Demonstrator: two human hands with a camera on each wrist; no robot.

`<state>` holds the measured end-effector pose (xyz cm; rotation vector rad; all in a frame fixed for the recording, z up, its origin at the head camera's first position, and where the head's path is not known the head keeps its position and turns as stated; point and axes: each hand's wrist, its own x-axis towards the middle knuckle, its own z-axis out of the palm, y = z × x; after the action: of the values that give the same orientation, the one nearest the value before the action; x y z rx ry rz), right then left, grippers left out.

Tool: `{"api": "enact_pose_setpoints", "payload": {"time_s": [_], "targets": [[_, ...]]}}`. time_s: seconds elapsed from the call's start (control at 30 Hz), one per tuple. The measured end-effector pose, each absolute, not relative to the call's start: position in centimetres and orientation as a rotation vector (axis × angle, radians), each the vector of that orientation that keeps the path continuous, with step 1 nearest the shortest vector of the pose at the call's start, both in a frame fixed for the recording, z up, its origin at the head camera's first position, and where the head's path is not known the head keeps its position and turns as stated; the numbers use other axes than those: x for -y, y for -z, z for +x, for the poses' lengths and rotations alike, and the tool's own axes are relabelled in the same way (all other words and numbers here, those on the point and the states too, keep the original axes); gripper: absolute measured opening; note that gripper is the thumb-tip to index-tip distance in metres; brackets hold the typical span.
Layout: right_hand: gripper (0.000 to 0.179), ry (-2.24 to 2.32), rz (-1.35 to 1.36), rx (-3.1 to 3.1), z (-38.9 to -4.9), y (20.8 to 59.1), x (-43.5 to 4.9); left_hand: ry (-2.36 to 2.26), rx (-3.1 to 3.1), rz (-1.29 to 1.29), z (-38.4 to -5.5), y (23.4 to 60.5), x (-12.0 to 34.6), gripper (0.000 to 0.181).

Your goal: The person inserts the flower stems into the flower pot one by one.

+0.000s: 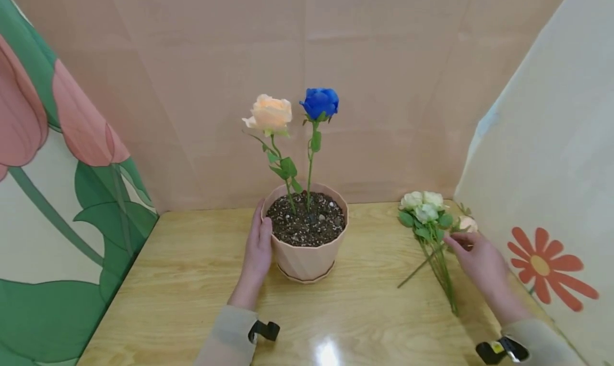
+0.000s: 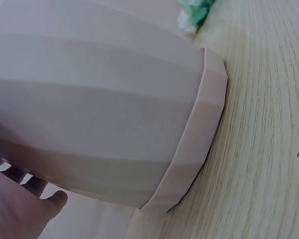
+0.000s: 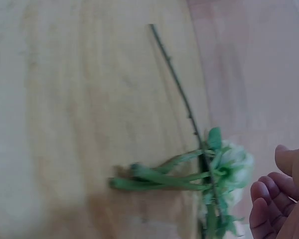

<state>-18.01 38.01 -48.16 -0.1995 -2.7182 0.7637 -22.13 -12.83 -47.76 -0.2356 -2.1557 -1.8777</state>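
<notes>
The pink pot point(image 1: 302, 257) stands just right of my left fingers point(image 1: 256, 227), which lie against its side, slightly apart and not closed round anything. It sits in a saucer point(image 1: 307, 276). From the soil point(image 1: 307, 225), a peach rose point(image 1: 269, 113) and a blue rose point(image 1: 320, 103) rise above those fingers, the blue one farther right. My right fingers point(image 1: 462, 243) are bent beside a thin stem point(image 1: 412, 275); I cannot tell whether they have hold of it. It slants away to their left, over a bunch of white roses point(image 1: 426, 205) lying just beside them, blooms at the far end. A pale rose point(image 1: 467, 224) shows just beyond my right fingers. The tabletop point(image 1: 192, 281) spreads below both hands; a printed red flower point(image 1: 541, 266) is on the cloth point(image 1: 551, 158) to their right.
</notes>
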Motion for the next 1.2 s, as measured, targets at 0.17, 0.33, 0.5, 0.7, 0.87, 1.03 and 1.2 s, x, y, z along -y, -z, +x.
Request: {"api": "enact_pose_setpoints", "payload": {"time_s": [0.17,0.33,0.5,0.7,0.87,1.03,1.2], "targets": [[0.063,-0.749,-0.240,2.726,-17.7,49.8,-38.4,1.878,2.145,-0.247,-22.2,47.8,12.7,0.058],[0.076,-0.762,-0.328,2.781,-17.6,50.4,-38.5,1.877,2.143,-0.254,-22.1,47.8,12.8,0.058],[0.084,-0.798,-0.411,2.817,-18.0,50.9,-38.5,1.865,2.145,-0.256,-22.1,47.8,12.9,0.058],[0.087,-0.801,-0.477,2.871,-18.5,51.6,-38.8,1.872,2.148,-0.261,-22.1,47.9,13.0,0.058],[0.088,-0.801,-0.523,2.875,-19.0,52.4,-39.3,1.876,2.152,-0.253,-22.1,48.0,12.8,0.058],[0.086,-0.807,-0.556,2.877,-19.3,52.7,-39.4,1.876,2.153,-0.255,-22.1,48.0,12.8,0.059],[0.083,-0.822,-0.567,2.862,-19.4,52.4,-38.9,1.892,2.153,-0.255,-22.1,48.0,12.9,0.058]]}}
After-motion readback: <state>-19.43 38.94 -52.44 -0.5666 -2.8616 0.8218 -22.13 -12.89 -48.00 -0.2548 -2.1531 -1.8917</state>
